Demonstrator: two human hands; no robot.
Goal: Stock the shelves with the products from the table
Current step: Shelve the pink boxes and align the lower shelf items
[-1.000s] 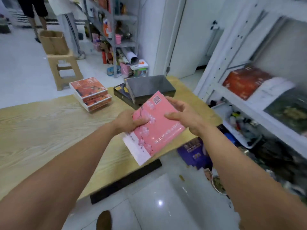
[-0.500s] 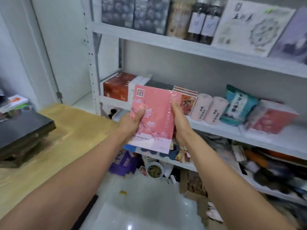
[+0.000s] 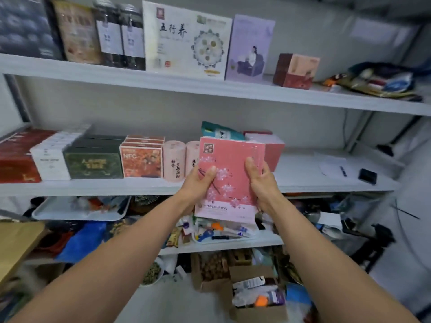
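A flat pink box printed with blossoms stands upright in front of the middle shelf. My left hand grips its left edge, thumb on the front. My right hand grips its right edge. The box hides part of a teal pouch and a pink carton on the shelf behind it. Left of the box on that shelf stand two pale pink tubs, an orange NFC box, a dark green box, white boxes and red boxes.
The top shelf carries jars, a large white box and a lilac box. A paper sheet and a small black object lie on the middle shelf's right part. Lower shelves and floor are cluttered; the table corner is at left.
I have turned from the table to face the shelves. Both hands carried the pink box up and rightward, from beside the red boxes to the teal pouch.
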